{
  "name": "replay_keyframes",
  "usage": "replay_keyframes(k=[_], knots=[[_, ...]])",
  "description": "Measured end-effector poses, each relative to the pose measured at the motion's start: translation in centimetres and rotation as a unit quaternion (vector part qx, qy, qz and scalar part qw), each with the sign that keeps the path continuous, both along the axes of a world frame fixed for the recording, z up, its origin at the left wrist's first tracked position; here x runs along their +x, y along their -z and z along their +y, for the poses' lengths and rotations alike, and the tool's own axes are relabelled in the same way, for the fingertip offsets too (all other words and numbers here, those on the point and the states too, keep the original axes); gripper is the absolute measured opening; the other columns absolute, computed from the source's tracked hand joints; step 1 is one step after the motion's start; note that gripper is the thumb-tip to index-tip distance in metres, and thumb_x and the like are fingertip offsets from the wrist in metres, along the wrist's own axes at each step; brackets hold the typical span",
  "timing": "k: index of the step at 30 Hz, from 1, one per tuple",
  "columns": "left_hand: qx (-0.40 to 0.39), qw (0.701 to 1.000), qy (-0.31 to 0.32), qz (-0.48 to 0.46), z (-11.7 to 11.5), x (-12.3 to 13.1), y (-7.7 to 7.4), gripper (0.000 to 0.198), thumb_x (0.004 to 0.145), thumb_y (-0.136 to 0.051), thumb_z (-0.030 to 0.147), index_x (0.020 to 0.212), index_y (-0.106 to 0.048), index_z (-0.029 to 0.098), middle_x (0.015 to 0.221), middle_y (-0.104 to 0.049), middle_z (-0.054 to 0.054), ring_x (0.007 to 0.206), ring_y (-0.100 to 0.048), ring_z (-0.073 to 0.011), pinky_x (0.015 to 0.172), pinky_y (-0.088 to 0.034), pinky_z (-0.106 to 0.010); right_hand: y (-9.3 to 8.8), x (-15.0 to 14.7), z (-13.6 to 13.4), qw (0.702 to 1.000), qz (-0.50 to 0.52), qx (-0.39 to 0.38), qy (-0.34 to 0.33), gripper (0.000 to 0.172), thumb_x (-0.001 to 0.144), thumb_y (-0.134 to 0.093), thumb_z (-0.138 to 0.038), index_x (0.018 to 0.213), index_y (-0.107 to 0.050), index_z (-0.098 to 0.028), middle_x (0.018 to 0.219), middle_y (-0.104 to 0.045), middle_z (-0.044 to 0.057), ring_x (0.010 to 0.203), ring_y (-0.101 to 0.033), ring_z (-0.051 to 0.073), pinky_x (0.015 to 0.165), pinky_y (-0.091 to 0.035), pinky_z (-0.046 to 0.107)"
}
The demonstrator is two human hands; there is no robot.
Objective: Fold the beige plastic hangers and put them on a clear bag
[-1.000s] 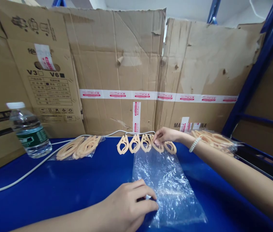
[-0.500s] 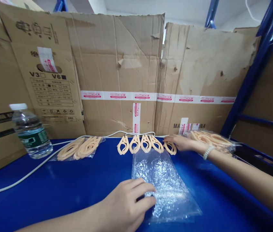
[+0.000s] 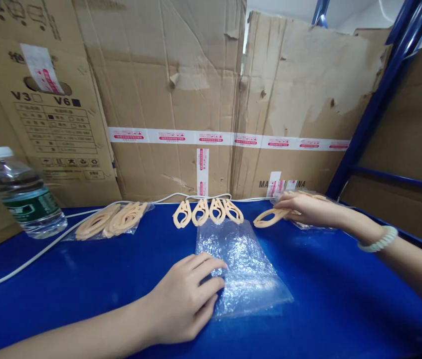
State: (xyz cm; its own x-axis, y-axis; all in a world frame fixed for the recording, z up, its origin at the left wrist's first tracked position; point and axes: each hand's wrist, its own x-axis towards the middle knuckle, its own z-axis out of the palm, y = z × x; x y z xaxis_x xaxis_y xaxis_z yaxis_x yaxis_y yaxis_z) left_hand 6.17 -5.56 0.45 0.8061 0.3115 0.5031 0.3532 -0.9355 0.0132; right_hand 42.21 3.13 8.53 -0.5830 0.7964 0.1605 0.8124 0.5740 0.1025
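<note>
My left hand (image 3: 190, 294) rests at the left edge of a clear plastic bag (image 3: 244, 279) that lies flat on the blue table, its fingers slightly bent and apart. At the right, my right hand (image 3: 304, 208) has its fingers closed on the end of a beige folding hanger (image 3: 269, 218), which tilts out to the left. Several beige hangers (image 3: 200, 213) stand in a row at the back, just behind the bag. Behind my right hand, a bagged pile of beige hangers (image 3: 317, 196) is partly hidden.
Two bagged beige hanger bundles (image 3: 121, 220) lie at the back left, beside a water bottle (image 3: 27, 199). A white cable (image 3: 27, 268) curves across the left side. Cardboard (image 3: 166, 99) walls the back; a blue metal post (image 3: 368, 114) rises at the right.
My right hand has moved right, from near the row towards the bagged pile, and a hanger is in its fingers. The whole view has shifted; my left hand remains at the clear bag.
</note>
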Motion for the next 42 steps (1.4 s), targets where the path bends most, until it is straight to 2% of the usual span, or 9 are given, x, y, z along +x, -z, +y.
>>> replay_keyframes(k=[4, 10, 15, 18, 25, 29, 33, 38, 42], knots=[[-0.015, 1.0, -0.001, -0.001, 0.0, 0.1, -0.1, 0.023, 0.086, -0.048, 0.01, 0.105, -0.06, 0.014, 0.107, -0.063, -0.011, 0.093, -0.057, -0.0235, 0.078, -0.05, -0.04, -1.0, -0.9, -2.5, 0.997, 0.061, 0.044, -0.03, 0.029, 0.095, -0.042, -0.028, 0.095, -0.07, -0.019, 0.096, -0.065, 0.01, 0.083, -0.064, 0.021, 0.076, -0.051, 0.033], [-0.018, 1.0, -0.015, -0.007, 0.0, 0.2, -0.2, 0.027, 0.084, -0.049, 0.011, 0.11, -0.057, 0.014, 0.105, -0.063, -0.011, 0.091, -0.057, -0.0236, 0.078, -0.048, -0.04, -1.0, -4.7, -9.3, 0.959, 0.162, 0.22, -0.081, 0.018, 0.096, -0.046, -0.022, 0.107, -0.061, -0.024, 0.101, -0.065, 0.007, 0.088, -0.064, 0.019, 0.075, -0.051, 0.031], [-0.023, 0.999, -0.037, -0.01, -0.1, 0.1, 0.0, 0.029, 0.08, -0.051, 0.014, 0.109, -0.057, 0.015, 0.105, -0.061, -0.011, 0.092, -0.056, -0.0256, 0.076, -0.046, -0.041, 0.3, -8.8, -15.3, 0.949, 0.184, 0.229, -0.112, 0.023, 0.094, -0.049, -0.022, 0.115, -0.058, -0.027, 0.092, -0.067, 0.005, 0.073, -0.066, 0.018, 0.061, -0.052, 0.027], [-0.013, 0.999, -0.044, -0.012, -0.1, 0.0, -0.1, 0.03, 0.08, -0.052, 0.015, 0.109, -0.057, 0.015, 0.106, -0.061, -0.012, 0.093, -0.055, -0.0266, 0.078, -0.046, -0.042, 1.0, -11.0, -16.8, 0.935, 0.17, 0.251, -0.186, 0.026, 0.095, -0.043, -0.02, 0.112, -0.062, -0.026, 0.082, -0.069, 0.006, 0.068, -0.066, 0.02, 0.052, -0.052, 0.028], [-0.01, 0.999, -0.041, 0.002, -0.3, 0.2, -0.4, 0.036, 0.08, -0.052, 0.016, 0.116, -0.055, 0.015, 0.11, -0.061, -0.013, 0.096, -0.055, -0.028, 0.081, -0.047, -0.044, 2.2, -13.7, -15.3, 0.94, -0.033, 0.239, -0.242, 0.029, 0.087, -0.042, -0.009, 0.09, -0.07, -0.017, 0.079, -0.069, 0.01, 0.057, -0.06, 0.019, 0.056, -0.055, 0.031], [-0.005, 0.999, -0.041, 0.002, -0.3, 0.2, -0.4, 0.038, 0.08, -0.052, 0.015, 0.118, -0.055, 0.014, 0.113, -0.062, -0.013, 0.099, -0.056, -0.0289, 0.084, -0.047, -0.046, 4.5, -14.6, -14.1, 0.947, -0.046, 0.236, -0.213, 0.024, 0.086, -0.044, -0.013, 0.083, -0.068, -0.016, 0.073, -0.065, 0.011, 0.053, -0.052, 0.02, 0.043, -0.043, 0.034], [0.002, 1.0, -0.026, 0.002, -0.2, 0.1, -0.3, 0.039, 0.08, -0.051, 0.014, 0.118, -0.056, 0.012, 0.113, -0.063, -0.014, 0.099, -0.056, -0.0287, 0.085, -0.048, -0.046, 6.3, -15.2, -12.6, 0.941, -0.075, 0.274, -0.185, 0.015, 0.079, -0.052, -0.01, 0.075, -0.066, -0.015, 0.068, -0.061, 0.01, 0.056, -0.051, 0.021, 0.045, -0.037, 0.034], [0.012, 1.0, -0.014, -0.004, -0.2, 0.1, -0.3, 0.038, 0.079, -0.052, 0.012, 0.117, -0.056, 0.01, 0.114, -0.063, -0.014, 0.099, -0.057, -0.029, 0.086, -0.048, -0.047, 6.6, -15.2, -10.6, 0.94, -0.095, 0.283, -0.167, 0.016, 0.079, -0.057, -0.009, 0.066, -0.064, -0.014, 0.069, -0.057, 0.01, 0.068, -0.052, 0.023, 0.053, -0.038, 0.035], [0.006, 1.0, -0.009, -0.011, -0.3, 0.2, -0.4, 0.037, 0.08, -0.051, 0.012, 0.116, -0.056, 0.012, 0.111, -0.064, -0.013, 0.098, -0.058, -0.0276, 0.085, -0.048, -0.045, 6.5, -15.1, -9.7, 0.944, -0.091, 0.269, -0.166, 0.017, 0.086, -0.054, -0.011, 0.072, -0.062, -0.015, 0.075, -0.056, 0.009, 0.073, -0.051, 0.023, 0.056, -0.037, 0.034]])
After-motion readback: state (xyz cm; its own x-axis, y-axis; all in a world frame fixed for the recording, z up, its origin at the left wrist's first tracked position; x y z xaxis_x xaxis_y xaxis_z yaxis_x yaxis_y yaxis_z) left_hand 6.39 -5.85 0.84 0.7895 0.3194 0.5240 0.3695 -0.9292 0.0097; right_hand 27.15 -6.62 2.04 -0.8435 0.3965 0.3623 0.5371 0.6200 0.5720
